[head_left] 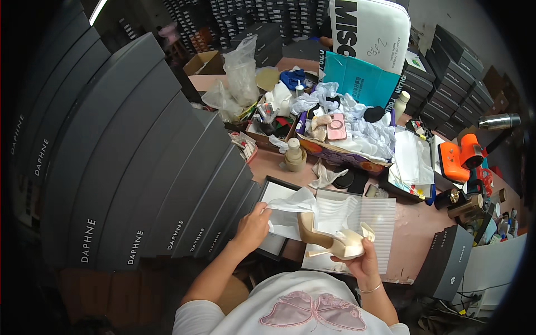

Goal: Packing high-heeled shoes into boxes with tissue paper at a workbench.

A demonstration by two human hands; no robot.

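My right hand (362,261) is closed round the toe end of a cream high-heeled shoe (319,238) with a bow on its front. The shoe is tilted on its side, its heel pointing left. Thin white tissue paper (290,203) is pinched in my left hand (254,225) and trails right to the back of the shoe. Beneath the shoe lie an open box with white tissue inside (340,207) and a ribbed translucent sheet (379,215). Left of it, partly under the tissue paper, sits a dark box (272,187) with a white interior.
Tall stacks of dark shoe boxes (128,167) rise close on my left. Behind the work spot stand a beige bottle (295,156) and a carton of crumpled white paper with a pink phone (336,127) on top. An orange device (455,159) is at the right.
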